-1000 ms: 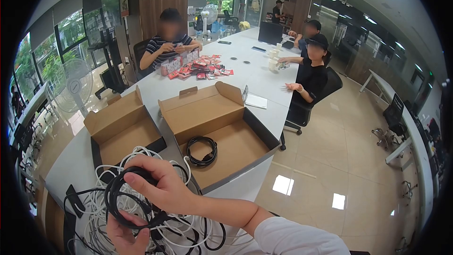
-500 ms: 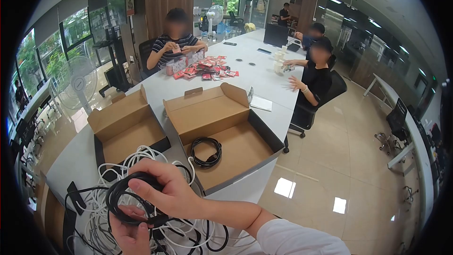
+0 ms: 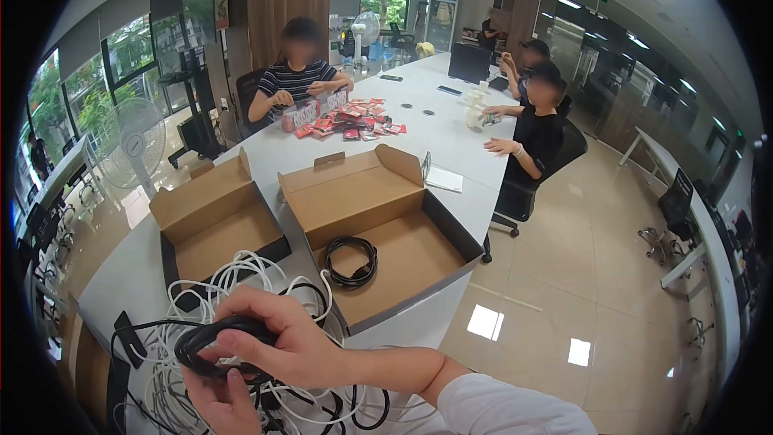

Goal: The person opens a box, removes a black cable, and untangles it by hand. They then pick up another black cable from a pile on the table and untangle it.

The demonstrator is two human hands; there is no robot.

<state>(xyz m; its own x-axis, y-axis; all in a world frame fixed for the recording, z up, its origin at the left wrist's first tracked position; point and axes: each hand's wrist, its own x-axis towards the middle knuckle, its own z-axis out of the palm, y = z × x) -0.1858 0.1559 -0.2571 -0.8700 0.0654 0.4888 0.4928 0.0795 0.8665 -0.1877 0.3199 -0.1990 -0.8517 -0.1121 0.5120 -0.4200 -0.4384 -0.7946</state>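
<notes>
A coil of black cable is gripped between my two hands at the lower left. My right hand wraps over its top and right side, while my left hand holds it from below. Beneath them lies a tangled heap of white cables mixed with black ones. Another black cable coil rests inside the larger open cardboard box, near its left side. To the left stands a smaller open cardboard box with nothing seen inside.
Across the white table, a person in a striped shirt sits by a pile of red packets. Two people sit along the right side near white cups. A notepad lies behind the larger box. A fan stands left.
The held coil has tilted flatter and moved slightly down and left with both hands. Across the table, the seated people's hands have moved.
</notes>
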